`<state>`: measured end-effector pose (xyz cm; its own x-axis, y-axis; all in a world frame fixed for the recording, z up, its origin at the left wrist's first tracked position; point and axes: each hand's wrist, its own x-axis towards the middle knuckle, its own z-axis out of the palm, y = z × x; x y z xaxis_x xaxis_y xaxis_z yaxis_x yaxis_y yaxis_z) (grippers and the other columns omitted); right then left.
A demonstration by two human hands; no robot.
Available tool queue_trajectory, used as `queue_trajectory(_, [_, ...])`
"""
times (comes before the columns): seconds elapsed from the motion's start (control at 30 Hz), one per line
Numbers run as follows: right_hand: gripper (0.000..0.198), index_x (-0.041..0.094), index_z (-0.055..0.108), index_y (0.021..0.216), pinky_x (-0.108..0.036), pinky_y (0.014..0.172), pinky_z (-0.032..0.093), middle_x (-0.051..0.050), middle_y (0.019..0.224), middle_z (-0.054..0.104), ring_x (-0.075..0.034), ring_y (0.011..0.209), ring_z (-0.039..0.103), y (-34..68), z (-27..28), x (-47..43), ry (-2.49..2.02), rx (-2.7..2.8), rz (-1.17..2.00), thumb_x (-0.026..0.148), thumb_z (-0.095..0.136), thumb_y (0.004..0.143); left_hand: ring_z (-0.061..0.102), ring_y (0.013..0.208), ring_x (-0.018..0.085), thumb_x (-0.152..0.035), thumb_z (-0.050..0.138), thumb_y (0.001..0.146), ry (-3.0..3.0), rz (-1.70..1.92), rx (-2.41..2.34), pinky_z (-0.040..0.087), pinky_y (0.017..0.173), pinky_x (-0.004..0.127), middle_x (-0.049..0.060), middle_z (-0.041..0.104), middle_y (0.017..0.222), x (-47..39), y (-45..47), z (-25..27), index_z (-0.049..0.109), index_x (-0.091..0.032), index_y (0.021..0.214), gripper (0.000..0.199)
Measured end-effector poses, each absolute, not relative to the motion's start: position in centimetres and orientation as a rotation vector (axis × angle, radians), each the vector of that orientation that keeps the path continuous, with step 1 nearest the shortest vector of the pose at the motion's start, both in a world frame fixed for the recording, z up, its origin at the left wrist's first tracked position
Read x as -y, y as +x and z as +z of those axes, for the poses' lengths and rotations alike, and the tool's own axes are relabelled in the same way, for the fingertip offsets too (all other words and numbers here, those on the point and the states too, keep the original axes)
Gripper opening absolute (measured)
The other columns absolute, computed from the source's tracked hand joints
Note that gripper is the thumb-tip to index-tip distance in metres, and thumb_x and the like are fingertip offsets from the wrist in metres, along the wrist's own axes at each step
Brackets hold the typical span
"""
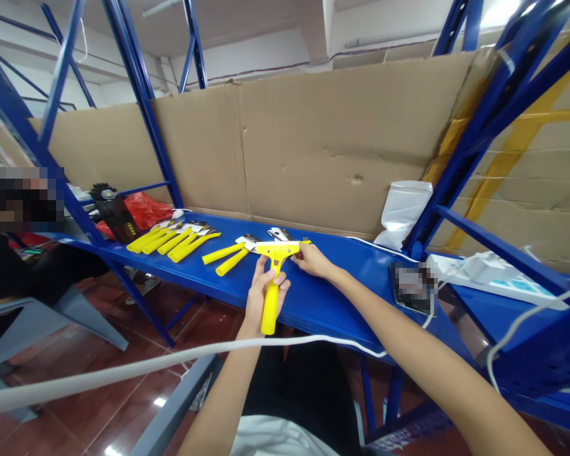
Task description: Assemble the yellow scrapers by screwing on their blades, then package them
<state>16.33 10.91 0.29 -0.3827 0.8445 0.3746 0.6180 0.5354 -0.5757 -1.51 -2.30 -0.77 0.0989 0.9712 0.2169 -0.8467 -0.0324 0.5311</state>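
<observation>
A yellow scraper point(270, 307) with a wide T-shaped head and a pale strip along its top edge is held up in front of me. My left hand point(259, 292) is closed around its upper handle, just below the head. At the head's right end, the fingers of my right hand point(312, 259) are pinched together against it; their tips are partly hidden. Just behind the head lies a white-and-black piece point(279, 234) on the blue table. Two yellow-handled scrapers point(232, 261) lie left of my hands, and a row of several more scrapers point(173, 240) lies farther left.
The blue table point(342, 297) backs onto a cardboard wall point(313, 145) between blue posts. A phone point(413, 288), a white bag point(403, 212) and a power strip point(498, 278) are on the right. A white cable point(171, 361) crosses before me. A person point(23, 266) sits at left.
</observation>
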Motion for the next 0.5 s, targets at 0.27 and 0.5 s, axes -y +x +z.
queue_trajectory(0.27, [0.017,0.022,0.066,0.089,-0.030,0.079,0.048,-0.003,0.083,0.075,-0.020,0.076,0.067,16.71,0.42,-11.09,-1.210,2.131,0.421,0.008,0.077,0.090,0.054,0.072,0.006,-0.016,0.087,0.086,0.624,1.478,-0.250,0.048,0.072,0.023,0.005,0.071,0.126,2.28,-1.47,-0.71,0.069,-0.034,0.136,0.056])
queue_trajectory(0.5, [0.021,0.023,0.064,0.089,-0.031,0.079,0.048,-0.005,0.091,0.076,-0.021,0.082,0.068,17.00,0.01,-11.39,-1.252,2.112,0.375,0.012,0.082,0.088,0.055,0.073,0.007,-0.016,0.088,0.084,0.617,1.481,-0.258,0.048,0.070,0.024,0.007,0.071,0.130,1.79,-1.56,-1.23,0.069,-0.032,0.131,0.054])
